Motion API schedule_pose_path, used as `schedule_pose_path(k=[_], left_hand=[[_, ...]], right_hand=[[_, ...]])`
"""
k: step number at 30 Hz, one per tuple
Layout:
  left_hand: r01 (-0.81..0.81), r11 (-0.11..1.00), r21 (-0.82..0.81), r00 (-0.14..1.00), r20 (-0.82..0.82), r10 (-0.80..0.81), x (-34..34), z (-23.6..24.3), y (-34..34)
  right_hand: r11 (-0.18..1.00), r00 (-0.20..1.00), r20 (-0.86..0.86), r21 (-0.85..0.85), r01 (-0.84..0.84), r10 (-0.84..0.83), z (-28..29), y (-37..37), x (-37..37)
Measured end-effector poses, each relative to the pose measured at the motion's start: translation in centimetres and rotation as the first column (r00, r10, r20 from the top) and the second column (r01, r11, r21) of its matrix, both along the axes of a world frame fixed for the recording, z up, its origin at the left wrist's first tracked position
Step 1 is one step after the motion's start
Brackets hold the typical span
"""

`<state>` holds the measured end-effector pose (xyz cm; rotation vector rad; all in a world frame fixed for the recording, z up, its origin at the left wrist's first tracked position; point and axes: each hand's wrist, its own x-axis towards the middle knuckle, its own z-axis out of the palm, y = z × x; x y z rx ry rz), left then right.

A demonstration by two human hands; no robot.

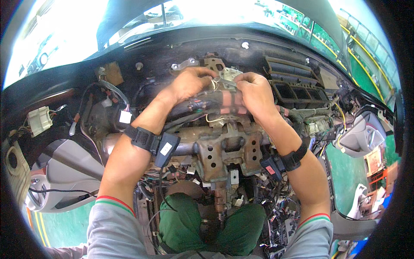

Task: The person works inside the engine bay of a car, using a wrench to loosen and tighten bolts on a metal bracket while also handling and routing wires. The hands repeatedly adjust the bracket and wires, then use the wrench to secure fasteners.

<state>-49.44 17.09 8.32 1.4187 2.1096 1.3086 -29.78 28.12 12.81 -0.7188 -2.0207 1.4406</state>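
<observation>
Both hands meet over the bare dashboard frame, close under the windscreen. My left hand (pixel 189 84) is closed in a pinch at thin white wires (pixel 214 83); its fingertips partly hide them. My right hand (pixel 255 91) pinches one end of a narrow grey strip (pixel 227 82), whose other end reaches toward the left fingertips. Whether the left fingers also touch the strip, I cannot tell. Just below runs a dark wiring bundle (pixel 202 103) wrapped in reddish tape (pixel 230 100). A pale bracket-like part (pixel 232 73) lies behind the strip.
A rusty metal crossbeam (pixel 233 146) spans the space above my knees. Loose connectors hang at left, among them a white plug (pixel 125 116) and a cream box (pixel 39 121). Air duct openings (pixel 297 90) sit at right. Tangled wiring (pixel 276 211) fills the lower right. Open doors flank both sides.
</observation>
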Motion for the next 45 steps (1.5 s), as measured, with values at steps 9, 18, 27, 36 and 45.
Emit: schedule_pose_path(k=[9,18,27,36,45], left_hand=[[0.002,0.999,-0.05,1.0,0.01,-0.001,0.4,0.6,-0.3],[0.006,1.0,0.015,0.999,0.035,-0.006,0.3,0.2,-0.1],[0.011,1.0,-0.028,0.999,-0.045,-0.012,0.5,0.8,-0.3],[-0.009,0.994,-0.105,1.0,-0.02,0.007,0.7,1.0,-0.1],[0.028,0.998,-0.057,0.997,-0.076,-0.032,0.0,0.3,0.2]], right_hand=[[0.969,0.999,0.043,0.247,-0.023,0.013,-1.4,3.1,-0.4],[0.967,0.992,0.11,0.24,-0.089,0.065,-0.9,3.0,-0.1],[0.949,0.972,0.183,0.25,-0.192,0.148,0.3,3.1,-0.4],[0.949,0.848,0.435,-0.05,-0.312,0.302,3.2,3.0,-0.5],[0.942,0.858,0.499,0.213,-0.259,0.123,2.9,5.7,-1.0]])
